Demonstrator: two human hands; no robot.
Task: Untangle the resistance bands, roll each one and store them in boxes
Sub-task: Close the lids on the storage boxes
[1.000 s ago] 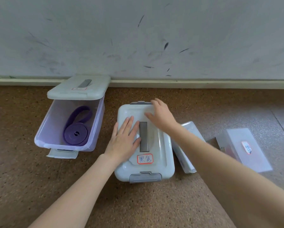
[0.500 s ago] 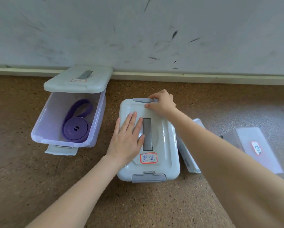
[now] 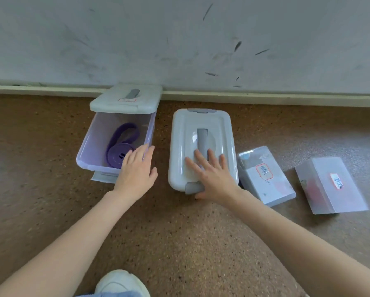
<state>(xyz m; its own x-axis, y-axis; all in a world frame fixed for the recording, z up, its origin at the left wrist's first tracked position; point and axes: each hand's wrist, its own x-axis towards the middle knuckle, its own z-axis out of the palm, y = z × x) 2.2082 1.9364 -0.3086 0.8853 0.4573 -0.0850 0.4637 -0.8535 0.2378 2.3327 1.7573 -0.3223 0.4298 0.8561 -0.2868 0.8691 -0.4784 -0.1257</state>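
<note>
Rolled purple band (image 3: 117,154) in the open box (image 3: 87,146), left of centre: near edge hidden behind the left hand (image 3: 137,170). Closed box's front latch (image 3: 191,188): partly covered by the right hand (image 3: 212,176). White shoe (image 3: 120,282), bottom edge: cut off; labels on the small boxes (image 3: 264,171) at right too blurred to read.

Box labels (image 3: 264,171) handwritten, illegible

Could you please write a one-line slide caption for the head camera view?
Right hand flat on the closed box, left hand at the open box holding a rolled purple band.
</note>
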